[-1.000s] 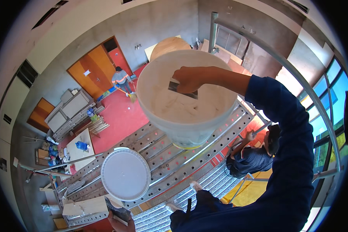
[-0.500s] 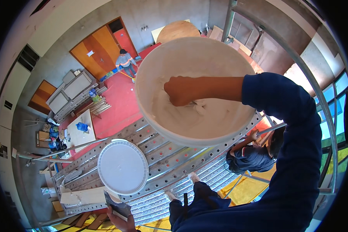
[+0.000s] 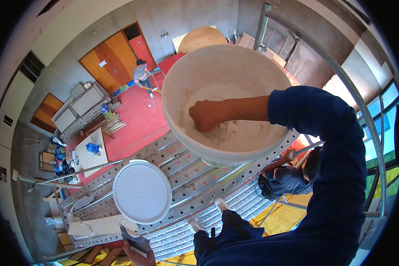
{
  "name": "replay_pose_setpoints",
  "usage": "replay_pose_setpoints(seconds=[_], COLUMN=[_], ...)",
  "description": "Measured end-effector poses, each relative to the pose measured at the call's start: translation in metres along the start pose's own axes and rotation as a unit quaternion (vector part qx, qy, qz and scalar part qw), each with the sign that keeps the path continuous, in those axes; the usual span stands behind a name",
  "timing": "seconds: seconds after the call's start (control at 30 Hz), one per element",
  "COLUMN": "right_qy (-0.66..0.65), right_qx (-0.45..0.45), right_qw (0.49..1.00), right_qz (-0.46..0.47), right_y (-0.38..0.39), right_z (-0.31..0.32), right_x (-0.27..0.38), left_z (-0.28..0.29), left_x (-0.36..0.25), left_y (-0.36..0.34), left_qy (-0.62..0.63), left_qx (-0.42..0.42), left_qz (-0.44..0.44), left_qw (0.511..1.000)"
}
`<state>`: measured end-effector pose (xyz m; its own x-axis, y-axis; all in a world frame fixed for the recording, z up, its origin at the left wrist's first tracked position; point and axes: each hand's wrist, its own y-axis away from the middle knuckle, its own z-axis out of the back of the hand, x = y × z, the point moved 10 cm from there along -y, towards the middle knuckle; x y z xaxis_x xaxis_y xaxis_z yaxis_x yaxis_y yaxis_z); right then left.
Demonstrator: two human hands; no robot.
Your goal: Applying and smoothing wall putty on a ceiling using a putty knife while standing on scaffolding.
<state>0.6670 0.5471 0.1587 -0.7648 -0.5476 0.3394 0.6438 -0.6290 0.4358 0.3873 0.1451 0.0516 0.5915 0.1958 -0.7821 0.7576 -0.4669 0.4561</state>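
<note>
My right hand is closed down inside a large translucent white bucket of pale, creamy compound, gripping the scraper seen earlier, now mostly hidden under my fist. The bucket stands on the perforated metal scaffold deck. My left hand is closed on a wide metal putty knife at the lower edge. Just beyond it a long pale board lies by the round white lid. My white-shod feet are on the planks below the bucket.
A scaffold rail arches on the right. A co-worker in dark clothes is below there, holding a tube. Another person with a long pole is on the red floor below. A white table and stacked panels are at left.
My right hand has sunk lower into the bucket, and the scraper's blade has dropped from sight. The view has shifted. The distant person's pole and posture have changed.
</note>
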Motion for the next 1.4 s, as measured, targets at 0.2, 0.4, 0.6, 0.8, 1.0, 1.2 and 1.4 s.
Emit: replay_pose_setpoints(seconds=[0.2,0.4,0.6,0.8,1.0,1.2,1.4], right_qy=[-0.019,-0.116,0.019,-0.211,-0.300,-0.339,-0.340], right_qx=[0.032,0.037,0.023,0.036,-0.243,-0.412,-0.550], right_qw=[0.999,0.992,0.999,0.976,0.921,0.836,0.743], right_qz=[-0.022,-0.017,-0.017,0.028,0.044,0.131,0.171], right_y=[0.003,0.002,-0.005,0.011,0.103,0.188,0.262], right_z=[0.029,-0.003,0.011,0.027,0.115,0.136,0.142], right_x=[0.000,-0.005,-0.009,-0.028,-0.052,-0.063,-0.032], left_z=[-0.006,-0.008,0.005,-0.099,-0.217,-0.376,-0.458], left_x=[0.000,-0.004,-0.010,-0.014,-0.014,0.006,0.049], left_y=[0.003,0.013,0.001,0.041,0.064,0.132,0.152], left_qy=[-0.004,0.015,-0.054,0.009,-0.008,0.074,0.104], left_qx=[0.081,0.079,0.105,0.136,0.302,0.506,0.544], left_qz=[0.035,0.038,-0.015,0.023,0.071,0.162,0.213], left_qw=[0.996,0.996,0.993,0.990,0.951,0.844,0.805])
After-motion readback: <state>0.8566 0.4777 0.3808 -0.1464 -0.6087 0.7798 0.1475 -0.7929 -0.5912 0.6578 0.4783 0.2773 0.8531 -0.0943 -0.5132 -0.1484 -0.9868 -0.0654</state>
